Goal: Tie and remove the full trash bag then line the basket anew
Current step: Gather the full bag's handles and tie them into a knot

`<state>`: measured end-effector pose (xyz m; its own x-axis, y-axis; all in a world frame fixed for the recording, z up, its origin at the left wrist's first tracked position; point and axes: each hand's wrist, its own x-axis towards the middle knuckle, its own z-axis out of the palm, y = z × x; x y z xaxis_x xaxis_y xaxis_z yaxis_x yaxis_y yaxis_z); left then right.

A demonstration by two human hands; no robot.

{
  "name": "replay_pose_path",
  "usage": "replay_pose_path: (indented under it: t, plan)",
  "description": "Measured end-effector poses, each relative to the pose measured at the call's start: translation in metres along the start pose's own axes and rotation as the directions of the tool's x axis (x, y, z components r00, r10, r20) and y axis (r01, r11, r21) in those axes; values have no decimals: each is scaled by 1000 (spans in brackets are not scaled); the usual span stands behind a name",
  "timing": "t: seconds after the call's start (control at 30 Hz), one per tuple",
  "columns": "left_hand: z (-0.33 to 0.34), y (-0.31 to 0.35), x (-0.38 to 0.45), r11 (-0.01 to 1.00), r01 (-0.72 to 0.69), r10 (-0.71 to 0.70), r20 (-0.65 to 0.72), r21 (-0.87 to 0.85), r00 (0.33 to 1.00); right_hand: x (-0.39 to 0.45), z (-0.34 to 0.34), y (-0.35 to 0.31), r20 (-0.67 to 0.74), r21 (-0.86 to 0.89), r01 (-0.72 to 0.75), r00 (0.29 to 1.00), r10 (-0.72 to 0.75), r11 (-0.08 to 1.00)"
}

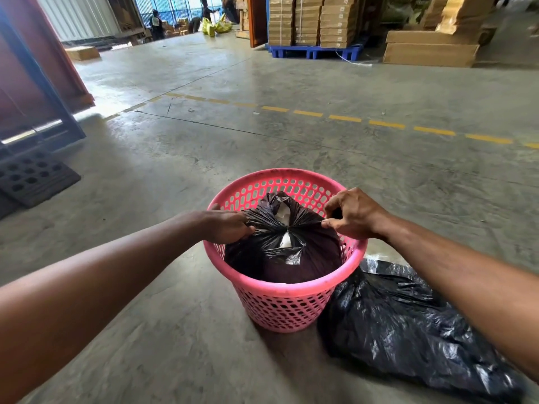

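Observation:
A pink perforated plastic basket stands on the concrete floor in front of me. Inside it sits a full black trash bag, its top gathered to a knot at the middle, with white waste showing through gaps. My left hand grips the bag's left flap and pulls it leftward. My right hand pinches the right flap and pulls it rightward. Both hands hover over the basket's rim. A second black plastic bag lies flat and crumpled on the floor, touching the basket's right side.
A dashed yellow line crosses the floor beyond the basket. A dark perforated mat and a blue steel frame sit at the left. Stacked cartons on a blue pallet stand far back. People work in the distance.

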<state>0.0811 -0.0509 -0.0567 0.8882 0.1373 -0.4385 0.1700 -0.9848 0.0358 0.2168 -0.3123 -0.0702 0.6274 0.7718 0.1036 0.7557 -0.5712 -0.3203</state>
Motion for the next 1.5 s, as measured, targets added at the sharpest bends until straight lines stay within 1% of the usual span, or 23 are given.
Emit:
replay_pose_path:
  t: [0.1,0.13,0.17,0.2,0.23,0.27,0.33,0.4,0.47,0.5,0.53,0.6,0.67,0.77,0.83,0.87,0.93,1.0,1.1,1.2,1.27,1.43,1.5]
  plan:
    - [1,5,1,999,-23,23,-7,31,1000,-2,1,6,22,-82,-5,1000,6,997]
    - [0,6,1,999,-41,40,-40,-21,998,-4,1,8,18,-93,-8,1000,10,996]
    - [-3,6,1,981,-81,67,-86,-174,994,-4,0,8,11,-91,-8,1000,9,996]
    - [-5,4,1,902,-144,97,-134,-407,986,-5,-2,9,8,-70,-5,1000,5,998]
    - [-9,2,1,745,-213,113,-194,-633,974,-5,-5,8,7,-28,-8,1000,9,1000]
    - [-13,-1,0,594,-260,110,-243,-761,964,-4,-8,8,2,19,-13,1000,13,1000]
    - [-19,-4,0,439,-276,115,-251,-855,961,-3,-15,3,-15,89,-5,1000,6,996]
    - [-18,3,4,290,-299,174,-257,-909,951,-3,-21,-5,-32,120,30,999,-26,992]
    - [-21,20,9,110,-255,128,-241,-961,962,-1,-28,-11,-48,142,68,997,-62,988]
    - [-23,30,12,62,-246,74,-241,-967,968,0,-32,-14,-70,133,89,994,-81,987]
    - [-24,38,17,50,-257,40,-255,-965,966,2,-35,-16,-99,109,113,990,-102,988]
    - [-28,49,23,142,-284,73,-276,-948,958,4,-39,-23,-158,28,155,976,-149,987]
    - [-32,53,26,327,-320,159,-282,-889,946,6,-42,-30,-203,-5,187,962,-184,982]
    - [-36,59,30,578,-356,273,-237,-734,932,9,-49,-40,-254,68,189,953,-166,980]
    - [-35,67,35,773,-381,291,-249,-508,924,10,-51,-47,-274,179,189,952,-136,965]
    - [-34,71,38,817,-411,325,-265,-404,908,11,-50,-52,-293,236,194,949,-120,952]
    - [-28,76,43,783,-476,383,-292,-401,876,14,-50,-60,-335,369,202,940,-73,907]
    - [-25,77,39,684,-432,342,-265,-588,902,17,-54,-59,-352,479,189,936,-9,857]
    - [-25,68,36,603,-336,237,-240,-723,941,16,-57,-41,-302,397,120,953,6,910]
    - [-27,70,31,530,-332,234,-242,-780,942,8,-40,-37,-202,345,93,979,-23,934]
    - [-29,73,29,469,-320,229,-237,-823,944,10,-26,-38,-215,370,98,976,-18,924]
    - [-25,43,32,372,-281,301,-172,-885,938,16,-26,-12,-239,625,1,952,190,781]
    - [-20,33,35,279,-213,275,-134,-936,952,12,-27,-5,-216,677,-23,949,228,735]
